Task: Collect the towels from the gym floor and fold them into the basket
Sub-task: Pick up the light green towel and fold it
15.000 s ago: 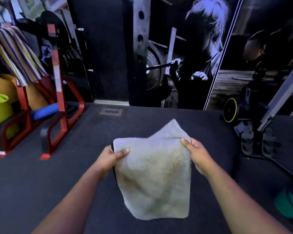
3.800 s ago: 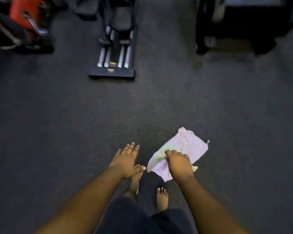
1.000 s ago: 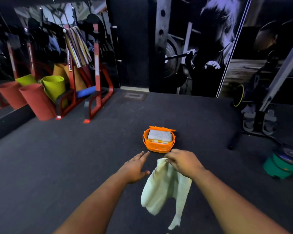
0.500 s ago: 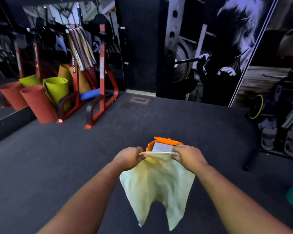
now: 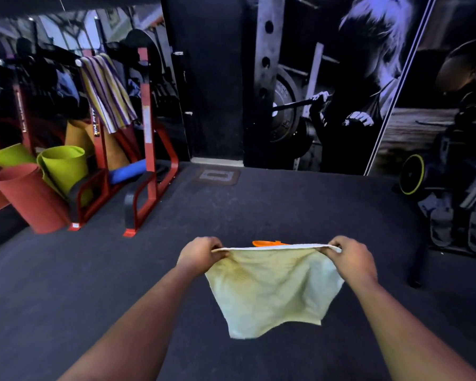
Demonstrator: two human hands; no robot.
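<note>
Towel (image 5: pixel 270 287), one, pale yellow-green terry cloth, roughly square and softly creased, stretched by its top edge between left hand (image 5: pixel 201 251) and right hand (image 5: pixel 349 257), each pinching a top corner with curled fingers, hanging free above dark rubbery gym floor (image 5: pixel 259 204). Orange basket (image 5: pixel 267 243), one, plastic rim only just peeking over towel's top edge, contents hidden. Far left: red metal rack (image 5: pixel 149 149) draped with one striped cloth (image 5: pixel 107 92), beside several rolled mats (image 5: pixel 30 199) in red, green and tan.
</note>
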